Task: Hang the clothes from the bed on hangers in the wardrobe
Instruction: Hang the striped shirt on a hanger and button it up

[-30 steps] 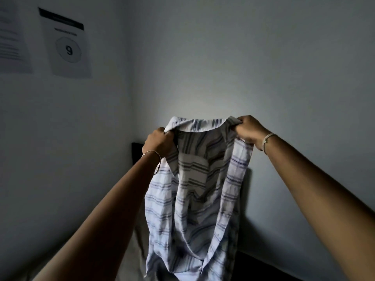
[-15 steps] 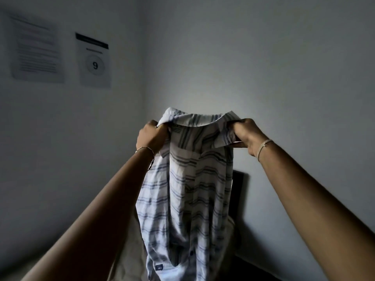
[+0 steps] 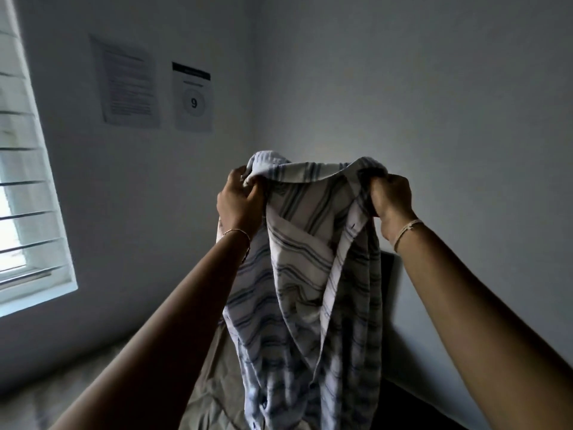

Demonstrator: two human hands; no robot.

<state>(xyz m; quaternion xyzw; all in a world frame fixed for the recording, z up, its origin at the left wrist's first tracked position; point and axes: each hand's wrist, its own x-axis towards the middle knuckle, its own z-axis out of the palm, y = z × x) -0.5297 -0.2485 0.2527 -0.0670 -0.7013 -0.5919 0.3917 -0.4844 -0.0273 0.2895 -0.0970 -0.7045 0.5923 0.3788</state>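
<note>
A white shirt with blue-grey stripes (image 3: 305, 274) hangs in the air in front of the room's corner, open at the front, its hem reaching down to the bed. My left hand (image 3: 240, 203) grips the left end of its collar. My right hand (image 3: 389, 198) grips the right end, and both arms are stretched out and up. No hanger and no wardrobe are in view.
The bed (image 3: 204, 392) with pale covers lies below the shirt, its dark headboard (image 3: 387, 293) against the right wall. Two paper sheets (image 3: 192, 97) hang on the left wall. A window with white slats (image 3: 24, 187) fills the far left.
The view has swung left, bringing the window into sight. Both hands still hold the collar, and the shirt has turned so its open front shows more.
</note>
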